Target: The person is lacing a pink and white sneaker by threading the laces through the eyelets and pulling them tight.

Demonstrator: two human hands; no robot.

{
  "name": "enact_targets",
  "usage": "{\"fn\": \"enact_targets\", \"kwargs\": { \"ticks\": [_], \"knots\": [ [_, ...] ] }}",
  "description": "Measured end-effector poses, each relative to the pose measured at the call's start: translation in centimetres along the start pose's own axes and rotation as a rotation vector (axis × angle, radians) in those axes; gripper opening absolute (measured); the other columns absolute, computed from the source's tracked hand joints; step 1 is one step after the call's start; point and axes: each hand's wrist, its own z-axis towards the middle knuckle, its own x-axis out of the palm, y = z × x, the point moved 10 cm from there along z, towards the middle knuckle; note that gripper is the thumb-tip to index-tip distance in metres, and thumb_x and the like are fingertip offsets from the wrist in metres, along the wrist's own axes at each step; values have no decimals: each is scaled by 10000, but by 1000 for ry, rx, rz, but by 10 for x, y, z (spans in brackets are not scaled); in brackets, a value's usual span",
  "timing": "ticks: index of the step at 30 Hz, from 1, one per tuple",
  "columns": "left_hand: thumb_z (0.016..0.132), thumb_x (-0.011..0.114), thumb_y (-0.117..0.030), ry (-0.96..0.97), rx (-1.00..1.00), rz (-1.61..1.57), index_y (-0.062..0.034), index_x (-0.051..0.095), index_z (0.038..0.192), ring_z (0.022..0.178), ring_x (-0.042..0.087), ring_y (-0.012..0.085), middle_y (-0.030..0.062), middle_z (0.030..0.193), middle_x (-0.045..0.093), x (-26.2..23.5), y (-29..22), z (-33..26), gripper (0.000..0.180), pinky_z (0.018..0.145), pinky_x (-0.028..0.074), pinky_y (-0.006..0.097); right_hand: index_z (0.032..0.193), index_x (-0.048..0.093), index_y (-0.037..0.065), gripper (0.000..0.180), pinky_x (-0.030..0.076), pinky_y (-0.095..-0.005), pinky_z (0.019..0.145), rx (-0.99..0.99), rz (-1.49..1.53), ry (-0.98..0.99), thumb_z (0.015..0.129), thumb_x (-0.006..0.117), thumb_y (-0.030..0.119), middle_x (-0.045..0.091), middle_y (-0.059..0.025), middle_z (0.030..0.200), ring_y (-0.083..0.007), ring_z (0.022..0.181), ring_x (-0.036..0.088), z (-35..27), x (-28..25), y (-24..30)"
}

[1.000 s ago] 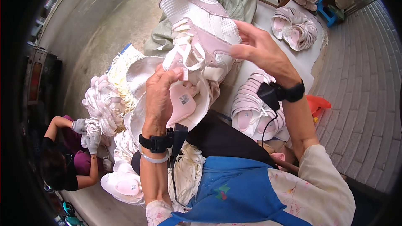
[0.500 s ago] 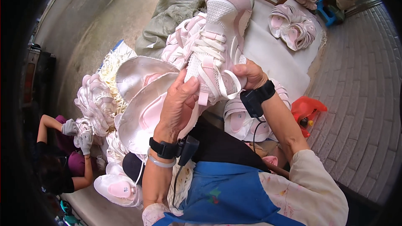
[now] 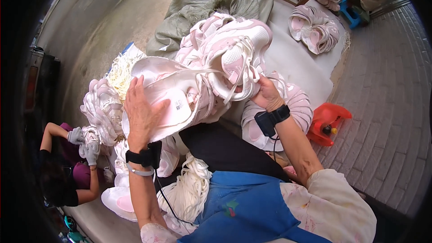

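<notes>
A white and pink laced sneaker upper [image 3: 231, 58], with loose lace ends, rests tilted on a pile of similar uppers [image 3: 198, 40]. My right hand [image 3: 268, 93] grips its near right side; some fingertips are hidden. Over my lap, to the left, lies an open, unlaced sneaker upper [image 3: 173, 108] with its pale pink inside showing. Across its left edge my left hand [image 3: 145, 112] lies with fingers stretched out and thumb apart, over the insole. A bundle of white laces [image 3: 189, 189] hangs on my lap beside the blue apron [image 3: 247, 202].
More stacked uppers stand at left [image 3: 102, 110], at right [image 3: 288, 112] and far right [image 3: 314, 29]. A grey-green sack [image 3: 211, 0] slumps behind the pile. A red plastic object [image 3: 328, 123] sits on the paving. At left, a gloved co-worker [image 3: 67, 166] handles an upper.
The laced upper, held up in both hands with its toe pointing away, is now lowered and turned on the pile. My left hand has left it and moved left onto the unlaced upper.
</notes>
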Motion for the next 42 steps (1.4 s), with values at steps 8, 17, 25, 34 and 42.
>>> {"fn": "enact_targets", "kwargs": {
  "ticks": [8,17,25,34,42],
  "knots": [
    [656,739,-31,241,-667,-856,23,300,1287,966,542,267,204,1153,469,31,44,-23,770,840,486,338,1303,487,59,396,467,-396,970,59,-258,-268,980,424,280,597,-79,1232,-215,1096,599,15,-49,-20],
    [634,577,13,-81,-388,-1317,-30,398,1190,871,594,209,141,1018,575,-104,-52,9,587,782,503,293,1349,447,65,489,324,-480,1080,-106,211,54,929,469,315,535,-116,1316,-276,1223,498,37,18,-33],
    [729,626,-17,42,-565,-1119,-8,428,1208,871,603,198,139,1051,596,-28,59,-18,519,777,504,281,1382,387,67,522,387,-488,1041,7,96,255,935,503,309,533,-150,1305,-320,1193,526,37,57,5],
    [828,677,-174,-90,-74,-107,-23,498,1248,1125,537,300,185,1197,565,-70,23,-10,481,991,394,386,1327,471,19,460,436,-405,998,67,-243,210,909,581,176,541,-129,1306,-231,1163,554,8,67,23],
    [851,647,-153,99,225,-277,-12,625,1024,1075,549,233,122,1119,598,-134,-129,25,224,951,398,334,1253,526,4,460,483,-337,920,80,-358,183,824,667,90,632,-104,1134,-189,1017,620,-3,73,44]
  ]
}}
